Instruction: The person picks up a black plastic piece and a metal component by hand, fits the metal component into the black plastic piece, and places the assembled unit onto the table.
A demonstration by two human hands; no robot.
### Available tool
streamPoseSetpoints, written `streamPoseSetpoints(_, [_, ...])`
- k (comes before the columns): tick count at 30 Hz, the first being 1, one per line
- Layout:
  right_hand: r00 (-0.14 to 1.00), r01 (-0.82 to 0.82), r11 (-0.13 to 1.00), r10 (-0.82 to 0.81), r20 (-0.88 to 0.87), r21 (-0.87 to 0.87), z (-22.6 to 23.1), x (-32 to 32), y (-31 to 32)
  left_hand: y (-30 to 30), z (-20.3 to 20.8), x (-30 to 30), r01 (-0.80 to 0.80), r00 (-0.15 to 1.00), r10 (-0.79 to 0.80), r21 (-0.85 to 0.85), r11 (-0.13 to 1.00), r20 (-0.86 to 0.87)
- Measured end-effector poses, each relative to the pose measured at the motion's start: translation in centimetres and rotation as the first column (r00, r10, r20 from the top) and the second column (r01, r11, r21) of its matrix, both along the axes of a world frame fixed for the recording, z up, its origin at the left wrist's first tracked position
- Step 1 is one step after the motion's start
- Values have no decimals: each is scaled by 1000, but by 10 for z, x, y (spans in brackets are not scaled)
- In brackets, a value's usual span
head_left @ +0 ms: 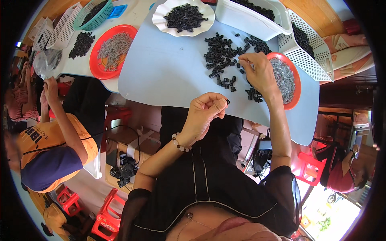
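While my left hand (205, 114) pinches a small black piece (228, 101), my right hand (261, 72) hovers at the black heap (218, 52).
Piece sits over the pale-blue table's (169, 72) near edge, poking rightward from closed left fingertips; too small for me to read its long axis. Right thumb and forefinger bent close; can't tell if they hold anything. Red stool (107, 219) at lower left. Orange plate (298, 86) just beside right wrist; tabletop runs wide leftward from heap to rounded edge.

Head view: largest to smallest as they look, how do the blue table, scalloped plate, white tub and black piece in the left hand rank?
1. Blue table
2. White tub and scalloped plate: too alike to rank
3. Black piece in the left hand
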State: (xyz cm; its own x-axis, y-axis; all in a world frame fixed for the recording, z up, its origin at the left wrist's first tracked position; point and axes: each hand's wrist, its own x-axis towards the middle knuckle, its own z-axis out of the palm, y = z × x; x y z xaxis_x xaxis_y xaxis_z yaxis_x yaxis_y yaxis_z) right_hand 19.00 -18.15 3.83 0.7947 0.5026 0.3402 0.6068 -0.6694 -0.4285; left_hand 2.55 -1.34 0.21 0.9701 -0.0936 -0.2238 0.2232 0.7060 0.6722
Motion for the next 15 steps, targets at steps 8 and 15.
streamPoseSetpoints(8, [997,-27,975,11,-74,-222,-6,18,17,11,-4,-12,-22,1000,22,4,1000,-7])
streamPoseSetpoints(15, [1000,-6,964,-2,-27,-264,-2,11,20,12,-6,-14,-18,1000,18,-4,1000,0])
